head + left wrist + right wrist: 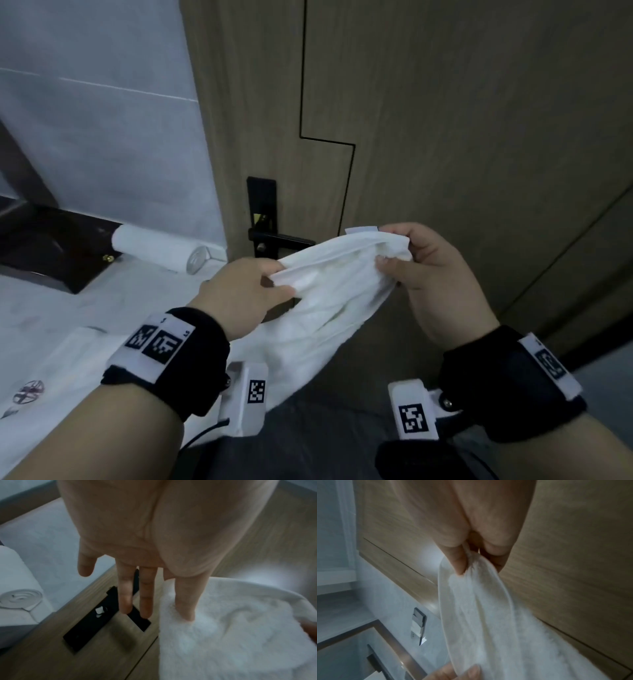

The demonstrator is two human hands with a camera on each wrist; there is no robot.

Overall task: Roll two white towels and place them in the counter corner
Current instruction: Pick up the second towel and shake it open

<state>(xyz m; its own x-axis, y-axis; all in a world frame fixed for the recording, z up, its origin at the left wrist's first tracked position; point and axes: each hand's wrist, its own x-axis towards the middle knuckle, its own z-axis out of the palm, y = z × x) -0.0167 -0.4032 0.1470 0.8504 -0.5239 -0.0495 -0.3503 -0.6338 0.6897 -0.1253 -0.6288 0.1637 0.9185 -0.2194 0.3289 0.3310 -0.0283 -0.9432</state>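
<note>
left hand (245, 291) and right hand (435, 274) pinching unrolled towel (329, 308)

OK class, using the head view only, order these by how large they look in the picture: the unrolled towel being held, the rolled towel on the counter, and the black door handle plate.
1. Held towel, far the largest, though nearest the camera.
2. Rolled towel.
3. Black door handle plate, smallest, partly hidden behind the held towel.

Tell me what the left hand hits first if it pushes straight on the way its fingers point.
Probably the black door handle plate on the wooden door: the left hand points at it, though depth is unclear.
</note>
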